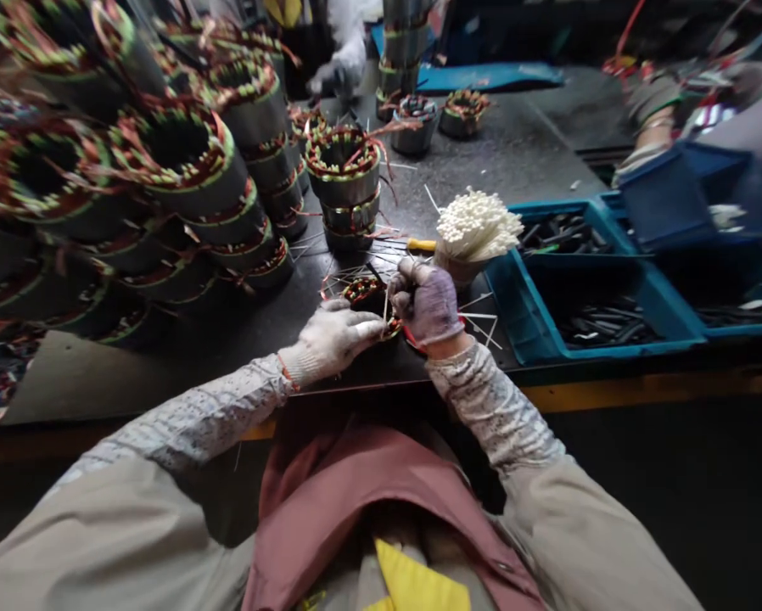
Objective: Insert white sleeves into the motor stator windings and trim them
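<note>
A motor stator with a ring of copper windings lies on the bench before me, its near side largely hidden by my hands. My left hand, in a white glove, rests over its near left rim, fingers curved against it and tips close to a thin white cable tie. On the right side, my right hand, in a purple-stained glove with dark fingertips, is closed in a pinch on that tie, which stands nearly upright. Just behind this hand is a thick bundle of white cable ties in a container.
Stacked stators crowd the left, and a shorter stack stands ahead. A yellow-handled tool lies among loose ties. Blue bins with dark pieces sit right. Another person's gloved hand is at far right near a dark blue bin.
</note>
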